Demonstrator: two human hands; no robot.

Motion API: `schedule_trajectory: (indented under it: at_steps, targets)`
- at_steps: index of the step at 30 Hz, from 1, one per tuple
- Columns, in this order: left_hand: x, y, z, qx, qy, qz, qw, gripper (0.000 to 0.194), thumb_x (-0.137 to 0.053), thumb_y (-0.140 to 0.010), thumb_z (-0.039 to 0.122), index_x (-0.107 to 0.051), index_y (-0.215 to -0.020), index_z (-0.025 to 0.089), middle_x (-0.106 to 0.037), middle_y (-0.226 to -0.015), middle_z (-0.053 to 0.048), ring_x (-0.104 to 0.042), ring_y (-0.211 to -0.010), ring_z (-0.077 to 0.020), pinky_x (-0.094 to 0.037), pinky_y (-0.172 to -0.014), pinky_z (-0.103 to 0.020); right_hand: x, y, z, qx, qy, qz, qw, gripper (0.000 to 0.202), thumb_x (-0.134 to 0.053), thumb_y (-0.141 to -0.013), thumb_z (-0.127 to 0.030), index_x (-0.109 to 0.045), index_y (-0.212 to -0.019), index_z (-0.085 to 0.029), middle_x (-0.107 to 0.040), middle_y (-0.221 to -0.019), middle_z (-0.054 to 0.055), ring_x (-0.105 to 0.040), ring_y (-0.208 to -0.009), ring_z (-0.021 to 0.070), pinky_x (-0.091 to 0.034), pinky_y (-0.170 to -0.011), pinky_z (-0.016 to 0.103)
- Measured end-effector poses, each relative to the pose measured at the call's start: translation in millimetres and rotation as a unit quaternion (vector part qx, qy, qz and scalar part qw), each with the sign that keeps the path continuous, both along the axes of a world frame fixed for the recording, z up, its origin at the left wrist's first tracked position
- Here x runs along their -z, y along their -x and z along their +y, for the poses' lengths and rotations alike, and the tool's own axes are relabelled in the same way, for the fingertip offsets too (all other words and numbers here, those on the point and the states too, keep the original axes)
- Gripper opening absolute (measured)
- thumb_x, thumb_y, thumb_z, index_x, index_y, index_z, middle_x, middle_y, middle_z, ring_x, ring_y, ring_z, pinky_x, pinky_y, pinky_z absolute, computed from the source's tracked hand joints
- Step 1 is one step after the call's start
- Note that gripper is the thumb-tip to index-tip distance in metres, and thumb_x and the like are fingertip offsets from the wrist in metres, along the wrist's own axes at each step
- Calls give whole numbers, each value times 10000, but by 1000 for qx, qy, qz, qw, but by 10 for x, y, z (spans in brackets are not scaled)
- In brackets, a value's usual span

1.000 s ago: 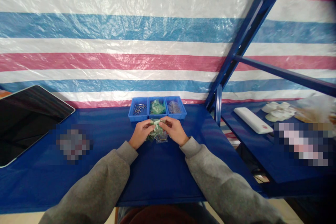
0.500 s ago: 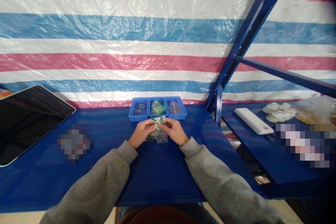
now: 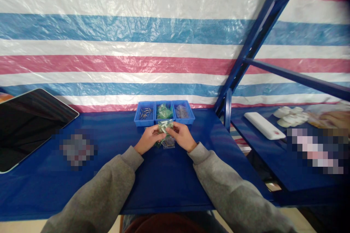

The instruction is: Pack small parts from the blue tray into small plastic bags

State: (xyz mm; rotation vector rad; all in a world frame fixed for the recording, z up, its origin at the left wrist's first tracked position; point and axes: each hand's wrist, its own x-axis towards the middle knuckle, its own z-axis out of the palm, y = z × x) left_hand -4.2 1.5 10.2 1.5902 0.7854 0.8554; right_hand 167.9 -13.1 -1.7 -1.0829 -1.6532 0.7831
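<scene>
Over the blue table, a small clear plastic packet with greenish and white contents is pinched between my two hands. My left hand grips its left side, thumb pointing inward. On the right side, my right hand has its thumb laid across the packet's front. Just beneath them, another clear packet with greyish contents lies on the table. More green packets are partly covered by my left fingers. Right behind my hands stands a blue three-part bin holding thin metal pieces, green packets and greyish clear packets.
A dark-screened tablet or monitor is at the left, near a blurred patch. To the right, a blue metal frame rises beside a second table with a white oblong device, white rounded pieces and plastic bags.
My left thumb has slid down off the packet's middle, and the packet has tilted slightly between my fingers. At the far right, a tan shape now appears over the plastic bags.
</scene>
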Motion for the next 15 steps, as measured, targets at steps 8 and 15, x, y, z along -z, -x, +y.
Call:
schedule_trajectory:
  at_steps: [8, 15]
  targets:
    - [-21, 1, -9, -11, -13, 0, 1000, 345, -605, -761, 341, -603, -1002, 94, -568, -700, -14, -477, -560, -93, -403, -532, -213, -13, -9, -4, -2, -5, -10, 1000, 262, -538, -810, -412, -619, -795, -164, -593, -661, 10, -512, -583, 138, -399, -538, 238]
    - [15, -4, -18, -39, -11, -4, 999, 348, -642, -727, 371, -607, -934, 93, -594, -779, -40, -497, -599, -101, -398, -530, -207, -67, 4, -36, -25, -4, -17, 1000, 252, -483, -848, -385, -599, -845, -161, -546, -608, -6, -500, -561, 132, -397, -543, 236]
